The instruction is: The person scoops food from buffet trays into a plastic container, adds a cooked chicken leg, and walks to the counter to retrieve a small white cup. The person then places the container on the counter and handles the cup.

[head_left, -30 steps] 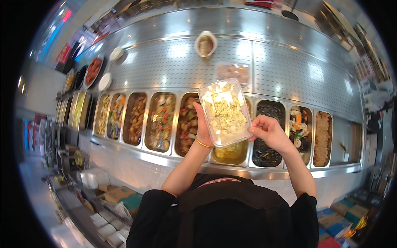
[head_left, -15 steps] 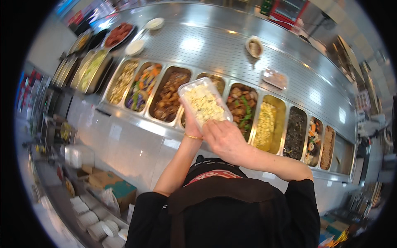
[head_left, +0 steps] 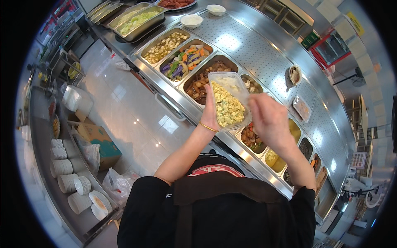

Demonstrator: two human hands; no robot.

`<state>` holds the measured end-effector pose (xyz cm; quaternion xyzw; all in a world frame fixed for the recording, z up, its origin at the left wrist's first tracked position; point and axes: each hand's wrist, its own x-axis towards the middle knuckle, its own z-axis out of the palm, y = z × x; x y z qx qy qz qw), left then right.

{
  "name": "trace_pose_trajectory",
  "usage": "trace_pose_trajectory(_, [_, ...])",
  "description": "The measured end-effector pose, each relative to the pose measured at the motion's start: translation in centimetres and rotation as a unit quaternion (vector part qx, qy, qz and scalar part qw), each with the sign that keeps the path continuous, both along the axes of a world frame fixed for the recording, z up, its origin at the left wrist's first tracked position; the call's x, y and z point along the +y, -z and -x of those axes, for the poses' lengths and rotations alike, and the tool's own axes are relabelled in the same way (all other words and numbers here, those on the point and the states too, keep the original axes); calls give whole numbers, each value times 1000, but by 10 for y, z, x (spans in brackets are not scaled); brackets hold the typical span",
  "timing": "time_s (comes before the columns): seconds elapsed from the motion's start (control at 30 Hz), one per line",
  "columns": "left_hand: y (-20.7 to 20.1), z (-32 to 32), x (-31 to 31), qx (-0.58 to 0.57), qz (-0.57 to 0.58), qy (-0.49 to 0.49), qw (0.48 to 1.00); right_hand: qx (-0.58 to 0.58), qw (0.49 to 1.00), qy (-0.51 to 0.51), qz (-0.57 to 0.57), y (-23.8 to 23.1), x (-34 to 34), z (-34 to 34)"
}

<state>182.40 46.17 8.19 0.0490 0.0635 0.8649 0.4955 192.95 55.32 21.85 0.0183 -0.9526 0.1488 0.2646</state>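
Observation:
A clear plastic takeaway container [head_left: 246,91] rests in my left hand [head_left: 210,110], whose thumb lies along its left side. Yellow scrambled egg [head_left: 226,108] fills most of the container, and white food, seemingly rice, shows at its far end. My right hand [head_left: 271,120] is raised just right of the container, fingers curled and smeared by motion; whether it holds anything does not show. Beneath and beyond my hands are steel pans of brown braised food [head_left: 211,70], mixed vegetables [head_left: 186,60] and diced pale food [head_left: 165,46]. A pan of yellow egg [head_left: 271,156] sits under my right wrist.
A perforated steel counter [head_left: 256,45] stretches beyond the pans, bearing white bowls [head_left: 191,20], a paper-wrapped item [head_left: 295,75] and a lidded clear box [head_left: 302,108]. At left, a shelf holds stacked bowls [head_left: 68,184] beside a cardboard box [head_left: 99,144] and plastic bags [head_left: 118,182].
The view has swung left, showing more floor and shelf. My right hand has come away from the container's near edge to its right side. My left hand still supports the container.

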Motion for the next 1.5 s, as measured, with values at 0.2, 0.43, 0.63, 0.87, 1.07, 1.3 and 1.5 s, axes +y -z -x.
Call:
trace_pose_trajectory(0.2, [19, -10, -3, -27, -46, 102, 993, 71, 994, 70, -54, -27, 39, 16])
trace_pose_trajectory(0.43, [24, -45, -29, -80, -44, 75, 993, -42, 906, 166, 388, 16, 172, 27])
trace_pose_trajectory(0.63, [10, -47, -63, -57, -25, -19, 998, -36, 626, 211, 750, 173, 289, 20])
trace_pose_trajectory(0.87, [10, -26, -114, -75, 3, -130, 989, 5, 530, 258, 807, 283, 371, 30])
trace_pose_trajectory(1.07, [29, 27, -184, -48, -8, -227, 973, -25, 611, 424, 668, 281, 389, 38])
trace_pose_trajectory(1.3, [34, 127, -310, -82, 45, -286, 954, -30, 693, 492, 526, 240, 314, 76])
trace_pose_trajectory(1.5, [9, 231, -386, -30, 46, -322, 945, -68, 702, 393, 590, 212, 153, 197])
